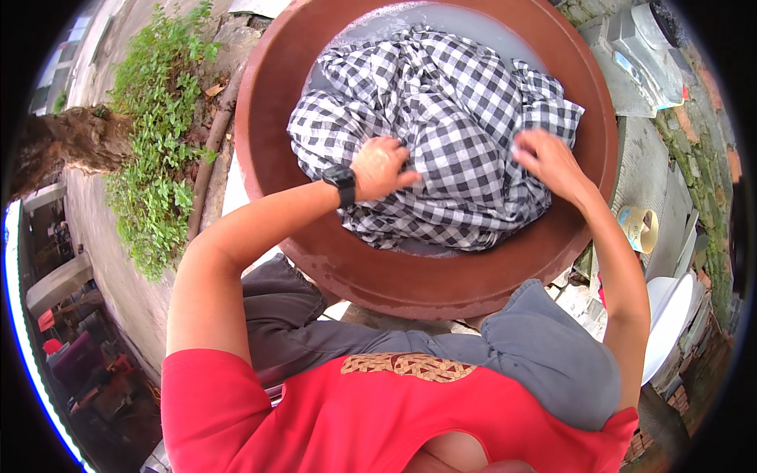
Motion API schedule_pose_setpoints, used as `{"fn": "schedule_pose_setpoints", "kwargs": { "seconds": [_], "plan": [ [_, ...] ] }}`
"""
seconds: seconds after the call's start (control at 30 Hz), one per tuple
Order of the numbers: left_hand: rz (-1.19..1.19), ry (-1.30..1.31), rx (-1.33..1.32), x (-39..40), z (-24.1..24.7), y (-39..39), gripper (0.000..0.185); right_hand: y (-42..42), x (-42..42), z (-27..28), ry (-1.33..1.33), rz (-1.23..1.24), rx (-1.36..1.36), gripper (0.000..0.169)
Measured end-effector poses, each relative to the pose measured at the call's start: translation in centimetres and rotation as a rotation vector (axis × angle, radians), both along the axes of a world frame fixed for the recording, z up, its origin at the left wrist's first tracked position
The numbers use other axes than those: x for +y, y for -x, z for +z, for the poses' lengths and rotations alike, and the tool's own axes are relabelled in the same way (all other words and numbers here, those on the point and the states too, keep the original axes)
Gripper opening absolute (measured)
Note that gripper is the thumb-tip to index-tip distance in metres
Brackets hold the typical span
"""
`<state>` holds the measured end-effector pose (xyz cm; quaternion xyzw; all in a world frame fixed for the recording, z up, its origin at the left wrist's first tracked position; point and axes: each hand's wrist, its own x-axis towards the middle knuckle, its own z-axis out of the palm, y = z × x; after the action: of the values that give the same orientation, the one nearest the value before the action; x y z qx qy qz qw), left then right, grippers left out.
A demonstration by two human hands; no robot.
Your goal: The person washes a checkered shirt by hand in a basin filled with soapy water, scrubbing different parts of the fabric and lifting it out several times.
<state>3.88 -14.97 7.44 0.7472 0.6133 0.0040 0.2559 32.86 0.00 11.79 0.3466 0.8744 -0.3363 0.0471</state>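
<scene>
A large heap of wet black-and-white checked cloth (455, 142) lies bunched in a round reddish-brown plastic basin (408, 284). Cloudy, sudsy water (473, 23) shows around the cloth, mostly at the far side. My left hand (381, 168), with a black watch (340, 183) on its wrist, is over the left part of the cloth, thumb spread from the curled fingers. Over the right part is my right hand (550, 162), slightly blurred, its thumb and fingers apart. No cloth is visibly pinched in either hand. Whether the fingertips touch the fabric is hard to tell.
My knees in grey trousers (544, 349) flank the basin's near rim. On the right are a clear plastic container (644, 65), a tape roll (637, 229) and a white basin (665, 319). Leafy plants (157, 142) and a tree trunk (77, 142) stand on the left.
</scene>
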Motion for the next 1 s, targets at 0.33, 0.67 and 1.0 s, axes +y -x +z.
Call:
{"fn": "schedule_pose_setpoints", "kwargs": {
  "seconds": [0.33,0.67,1.0],
  "plan": [
    [0.222,0.014,0.121,5.0,-2.6,4.0,0.074,0.8,3.2,-5.9,-0.555,0.108,-0.362,0.046],
    [-0.162,-0.019,-0.022,0.2,-0.9,0.1,0.027,0.6,-2.8,2.1,0.523,0.761,-0.779,0.019],
    [-0.189,-0.142,-0.031,0.2,-1.6,-1.2,0.022,7.3,6.4,-7.0,-0.429,0.329,-0.103,0.046]
  ]
}}
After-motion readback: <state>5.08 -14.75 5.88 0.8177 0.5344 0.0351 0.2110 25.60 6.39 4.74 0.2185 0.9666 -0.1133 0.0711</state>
